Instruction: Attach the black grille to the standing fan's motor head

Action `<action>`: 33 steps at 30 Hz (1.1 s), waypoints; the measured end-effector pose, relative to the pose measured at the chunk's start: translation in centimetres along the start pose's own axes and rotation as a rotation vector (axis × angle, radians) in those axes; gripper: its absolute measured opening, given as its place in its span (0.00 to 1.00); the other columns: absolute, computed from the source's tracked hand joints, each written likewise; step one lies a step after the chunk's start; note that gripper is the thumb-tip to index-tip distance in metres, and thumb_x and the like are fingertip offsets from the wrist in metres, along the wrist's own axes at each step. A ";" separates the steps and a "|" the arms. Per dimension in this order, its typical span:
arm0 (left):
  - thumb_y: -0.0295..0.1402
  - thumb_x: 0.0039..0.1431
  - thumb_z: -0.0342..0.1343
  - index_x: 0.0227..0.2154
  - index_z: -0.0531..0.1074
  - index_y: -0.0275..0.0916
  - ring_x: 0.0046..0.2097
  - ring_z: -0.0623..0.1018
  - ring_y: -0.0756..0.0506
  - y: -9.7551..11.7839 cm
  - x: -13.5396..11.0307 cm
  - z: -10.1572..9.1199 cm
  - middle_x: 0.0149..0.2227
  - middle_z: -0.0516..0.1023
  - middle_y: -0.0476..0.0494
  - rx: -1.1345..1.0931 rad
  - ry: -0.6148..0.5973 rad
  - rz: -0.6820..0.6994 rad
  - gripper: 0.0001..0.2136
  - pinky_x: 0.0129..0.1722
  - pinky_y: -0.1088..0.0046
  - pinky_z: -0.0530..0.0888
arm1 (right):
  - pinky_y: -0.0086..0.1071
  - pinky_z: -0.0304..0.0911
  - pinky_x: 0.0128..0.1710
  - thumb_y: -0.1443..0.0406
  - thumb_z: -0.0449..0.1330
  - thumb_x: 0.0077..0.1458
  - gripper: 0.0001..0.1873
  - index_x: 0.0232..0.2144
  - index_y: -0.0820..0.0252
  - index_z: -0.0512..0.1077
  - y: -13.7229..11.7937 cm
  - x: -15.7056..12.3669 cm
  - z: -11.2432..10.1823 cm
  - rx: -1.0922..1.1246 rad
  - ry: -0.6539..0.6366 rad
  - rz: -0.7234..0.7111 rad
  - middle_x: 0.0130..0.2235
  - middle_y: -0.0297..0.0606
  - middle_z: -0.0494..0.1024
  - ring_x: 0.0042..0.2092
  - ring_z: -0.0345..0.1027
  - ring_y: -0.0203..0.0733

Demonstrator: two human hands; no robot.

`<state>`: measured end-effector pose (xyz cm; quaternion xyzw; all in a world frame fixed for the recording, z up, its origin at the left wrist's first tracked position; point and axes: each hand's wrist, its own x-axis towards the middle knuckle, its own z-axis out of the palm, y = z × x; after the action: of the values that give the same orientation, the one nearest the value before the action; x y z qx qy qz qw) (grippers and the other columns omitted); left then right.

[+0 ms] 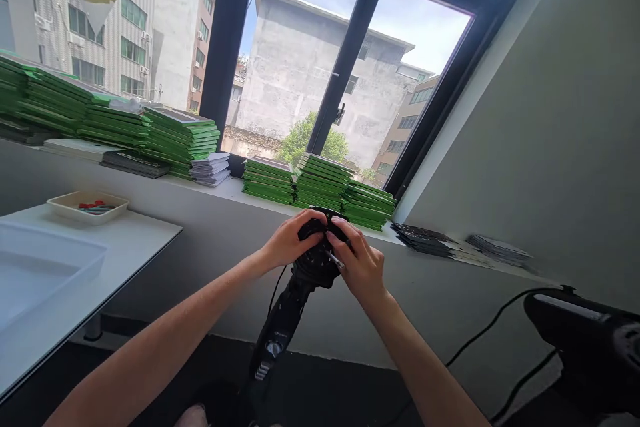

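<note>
Below the window sill, out in front of the person, both hands meet on the head of a black hair dryer point(305, 273), which is held up in the air with its handle slanting down and to the left and a black cord trailing from it. The left hand point(290, 240) curls its fingers over the top left of the dryer's head, closed on it. The right hand point(363, 265) wraps the right side of the head, fingers bent round it, and a thin silvery tool point(334, 259) shows between its fingers and the dryer; how it is gripped cannot be made out. On the white table point(130, 240) at the left stands a small cream tray point(87, 205) holding a few small red and dark pieces, too small to identify. Nearer the camera lies a large white tray point(45, 267) with only bare floor showing. Along the sill sit stacks of green flat boxes point(320, 183), with dark flat packs point(425, 239) to their right. A second black appliance point(590, 340) lies at the far right.
</note>
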<state>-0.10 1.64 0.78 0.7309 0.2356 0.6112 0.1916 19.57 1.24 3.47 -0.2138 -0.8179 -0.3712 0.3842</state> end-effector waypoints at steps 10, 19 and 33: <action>0.36 0.66 0.55 0.51 0.69 0.43 0.53 0.76 0.42 0.0 0.1 -0.1 0.51 0.77 0.43 0.022 -0.017 0.022 0.12 0.56 0.66 0.71 | 0.38 0.78 0.49 0.69 0.55 0.66 0.17 0.51 0.50 0.77 0.6 -0.3 -0.9 0.088 -0.094 -0.008 0.63 0.43 0.72 0.59 0.73 0.48; 0.38 0.68 0.54 0.43 0.75 0.43 0.51 0.73 0.41 -0.3 0.5 -0.7 0.43 0.77 0.44 0.133 -0.042 0.052 0.08 0.55 0.65 0.70 | 0.38 0.77 0.50 0.70 0.52 0.67 0.19 0.52 0.51 0.77 -0.5 -0.4 -0.9 0.261 -0.079 0.172 0.71 0.44 0.58 0.66 0.62 0.50; 0.35 0.67 0.56 0.42 0.78 0.42 0.49 0.75 0.43 -0.4 0.5 -0.6 0.43 0.77 0.44 0.097 0.025 0.008 0.07 0.60 0.65 0.69 | 0.39 0.75 0.43 0.71 0.54 0.66 0.12 0.34 0.52 0.74 -1.3 3.5 -3.0 0.469 0.403 0.224 0.41 0.37 0.76 0.45 0.78 0.42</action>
<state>-0.63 2.26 1.01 0.7324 0.2644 0.6091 0.1504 18.00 -1.72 6.91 -0.1301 -0.7601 -0.1629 0.6155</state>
